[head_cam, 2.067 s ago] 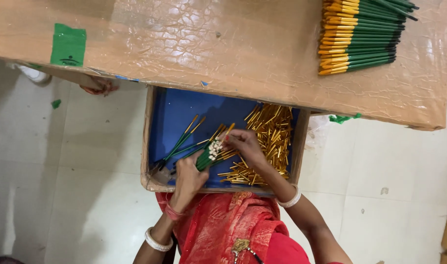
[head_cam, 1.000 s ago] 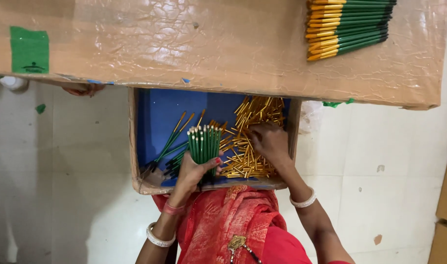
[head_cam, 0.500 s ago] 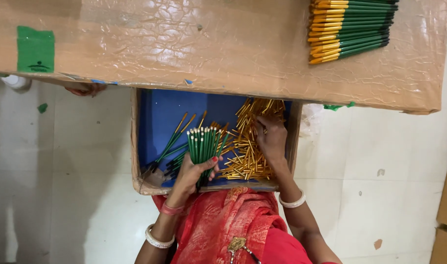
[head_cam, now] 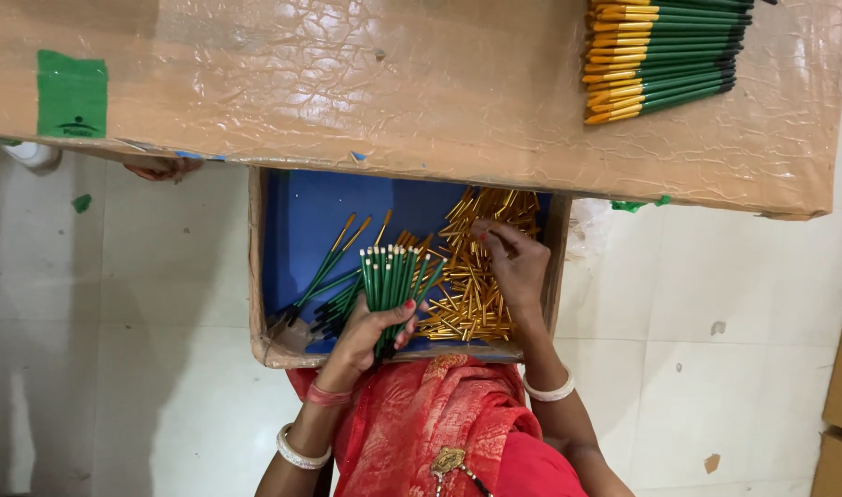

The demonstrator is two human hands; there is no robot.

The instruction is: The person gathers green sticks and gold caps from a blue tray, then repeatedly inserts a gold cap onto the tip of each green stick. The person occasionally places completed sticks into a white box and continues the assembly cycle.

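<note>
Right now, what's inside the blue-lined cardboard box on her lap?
Inside the box: a pile of gold caps under the right hand, loose green pens, and the pen bundle gripped by the left hand. The table hides its far end.

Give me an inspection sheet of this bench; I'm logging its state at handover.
Surface: cardboard-covered table, green label at one corner.
Job's things: open box with blue floor, loose gold caps, loose green sticks.
Clutter: stack of finished green and gold sticks on the table.
Hands: left hand grips a bundle of green sticks; right hand pinches among the caps.
Cables: nothing seen.
Surroundings: pale tiled floor, another person's hand under the table edge.
</note>
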